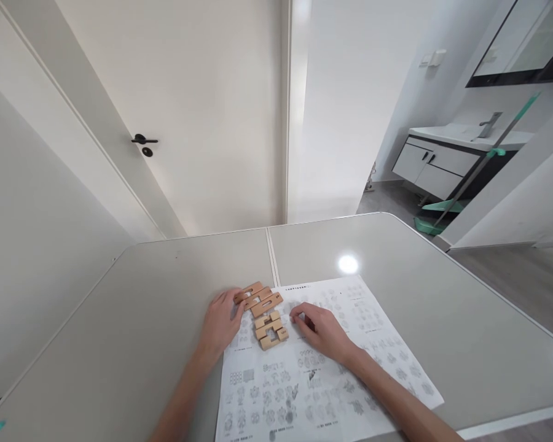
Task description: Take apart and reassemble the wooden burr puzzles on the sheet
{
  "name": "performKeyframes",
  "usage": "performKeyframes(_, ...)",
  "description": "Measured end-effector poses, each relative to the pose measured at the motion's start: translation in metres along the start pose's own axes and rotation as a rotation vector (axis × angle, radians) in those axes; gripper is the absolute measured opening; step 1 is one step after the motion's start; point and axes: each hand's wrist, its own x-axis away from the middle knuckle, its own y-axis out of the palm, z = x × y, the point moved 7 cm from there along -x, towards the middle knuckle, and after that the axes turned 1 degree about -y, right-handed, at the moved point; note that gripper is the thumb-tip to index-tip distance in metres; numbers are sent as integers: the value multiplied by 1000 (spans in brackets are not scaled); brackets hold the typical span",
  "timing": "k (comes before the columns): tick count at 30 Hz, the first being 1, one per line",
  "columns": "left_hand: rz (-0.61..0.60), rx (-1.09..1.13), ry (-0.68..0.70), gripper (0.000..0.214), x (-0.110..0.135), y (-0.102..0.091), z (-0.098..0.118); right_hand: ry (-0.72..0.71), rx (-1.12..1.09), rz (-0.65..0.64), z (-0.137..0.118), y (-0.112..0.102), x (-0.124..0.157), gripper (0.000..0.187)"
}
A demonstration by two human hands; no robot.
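Several reddish-brown wooden puzzle pieces (266, 303) with slots and notches lie slanted side by side at the top left of a printed sheet (336, 344). My left hand (221, 320) closes its thumb and fingers on their left ends. Just below, paler notched wooden pieces (270, 330) sit close together, with an opening in their middle. To the right of these, my right hand (320, 328) rests over the paper with its fingers curled. It stays apart from the wood, and nothing shows in it. The sheet bears rows of small grey puzzle drawings.
The sheet lies on a grey table (166, 331) with a seam down its middle. Past the far edge is a white door (212, 110) with a black handle (144, 140). A washbasin cabinet (435, 161) and a green-handled broom (496, 152) stand at the right.
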Motion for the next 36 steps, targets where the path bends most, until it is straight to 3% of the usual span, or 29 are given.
performKeyframes(8, -123, 30, 58, 22, -16, 5, 20, 3, -1, -4, -1, -1, -1, 18)
performKeyframes(12, -190, -58, 48, 19, -27, 6, 29, 10, -11, 3, -1, -1, -2, 18)
performKeyframes(15, -183, -173, 45, 17, -35, 7, 39, 17, -13, 4, 0, -1, -2, 18)
performKeyframes(20, -167, -336, 91, 33, -47, 12, 55, 14, 3, 11, 1, -1, -2, 19)
performKeyframes(36, -223, -376, 163, 29, -70, 15, 68, 14, -23, 8, 0, -2, -3, 18)
